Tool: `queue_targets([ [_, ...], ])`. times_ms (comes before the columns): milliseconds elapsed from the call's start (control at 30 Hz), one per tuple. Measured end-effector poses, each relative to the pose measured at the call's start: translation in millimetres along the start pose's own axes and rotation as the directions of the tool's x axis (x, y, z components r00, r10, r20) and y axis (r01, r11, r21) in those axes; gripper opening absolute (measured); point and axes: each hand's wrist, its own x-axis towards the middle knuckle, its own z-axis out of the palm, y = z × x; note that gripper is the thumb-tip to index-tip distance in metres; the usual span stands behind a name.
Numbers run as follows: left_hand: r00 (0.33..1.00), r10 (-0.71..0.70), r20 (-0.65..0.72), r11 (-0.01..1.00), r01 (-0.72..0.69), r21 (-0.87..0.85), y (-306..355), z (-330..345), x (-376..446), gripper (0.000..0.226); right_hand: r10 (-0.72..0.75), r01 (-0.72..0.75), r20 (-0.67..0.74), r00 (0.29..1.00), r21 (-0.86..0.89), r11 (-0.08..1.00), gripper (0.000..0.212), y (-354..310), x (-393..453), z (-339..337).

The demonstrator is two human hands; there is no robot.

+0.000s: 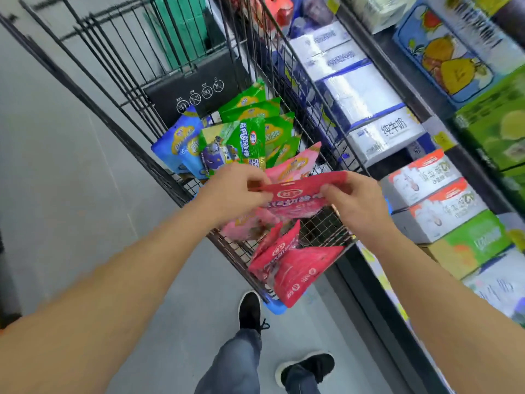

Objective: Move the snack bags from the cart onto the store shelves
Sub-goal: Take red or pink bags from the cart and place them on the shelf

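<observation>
A black wire cart (pixel 159 163) holds snack bags: blue ones (pixel 181 146) at the left, green ones (pixel 252 129) in the middle, pink ones (pixel 295 163) and red ones (pixel 295 265) nearest me. I hold one red bag (pixel 301 191) flat above the cart's near end. My left hand (pixel 235 191) pinches its left top corner. My right hand (pixel 358 200) grips its right top edge.
Store shelves (pixel 437 120) run along the right side, stocked with white milk cartons (pixel 380 135), red-and-white boxes (pixel 437 189) and green boxes (pixel 494 132). Grey floor lies to the left. My feet (pixel 250 311) stand just behind the cart.
</observation>
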Motion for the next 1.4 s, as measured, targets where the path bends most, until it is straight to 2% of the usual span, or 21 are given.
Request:
queue_targets([
  [100,0.999,-0.052,0.007,0.954,0.051,-0.295,8,-8,-7,0.010,-0.008,0.024,-0.108,0.994,0.143,0.989,0.017,-19,-21,-31],
  [200,0.995,-0.060,0.083,0.740,0.100,-0.665,29,8,-7,0.019,0.072,0.003,-0.203,0.977,0.346,0.938,0.016,-27,-37,-56],
  [267,0.986,-0.033,0.162,0.610,0.148,-0.779,54,28,-6,0.020,0.171,-0.023,-0.250,0.953,0.503,0.864,0.016,-27,-49,-76],
  [300,0.983,-0.037,0.181,0.586,0.168,-0.793,63,39,-5,0.019,0.227,-0.041,-0.251,0.941,0.581,0.813,0.015,-26,-52,-83],
  [433,0.978,-0.066,0.198,0.624,0.195,-0.757,108,90,1,0.015,0.398,-0.068,-0.239,0.886,0.782,0.620,0.014,-2,-77,-130],
  [500,0.973,-0.085,0.212,0.648,0.216,-0.730,131,113,3,0.021,0.441,-0.051,-0.265,0.857,0.810,0.585,0.013,17,-92,-151],
  [700,0.944,-0.015,0.330,0.583,0.276,-0.764,215,189,-2,0.025,0.468,-0.059,-0.325,0.821,0.769,0.637,0.021,90,-169,-205],
  [800,0.940,-0.010,0.341,0.657,0.263,-0.707,256,236,-2,0.023,0.538,-0.100,-0.390,0.747,0.735,0.671,0.023,134,-208,-232],
  [933,0.921,-0.011,0.390,0.722,0.278,-0.634,305,301,-11,0.025,0.614,-0.149,-0.459,0.642,0.711,0.688,0.015,190,-246,-270],
  [1100,0.868,0.012,0.497,0.776,0.306,-0.552,343,356,-17,0.019,0.707,-0.143,-0.495,0.505,0.760,0.634,0.019,240,-266,-307],
  [1167,0.867,0.014,0.499,0.848,0.254,-0.465,344,376,-14,0.022,0.734,-0.151,-0.493,0.467,0.773,0.616,0.023,257,-273,-314],
  [1267,0.905,0.041,0.422,0.949,0.096,-0.299,342,401,-5,0.020,0.736,-0.193,-0.504,0.452,0.750,0.632,0.024,279,-280,-322],
  [1400,0.950,0.061,0.305,0.985,-0.007,-0.175,350,424,8,0.023,0.731,-0.293,-0.520,0.441,0.687,0.665,0.021,301,-280,-330],
])
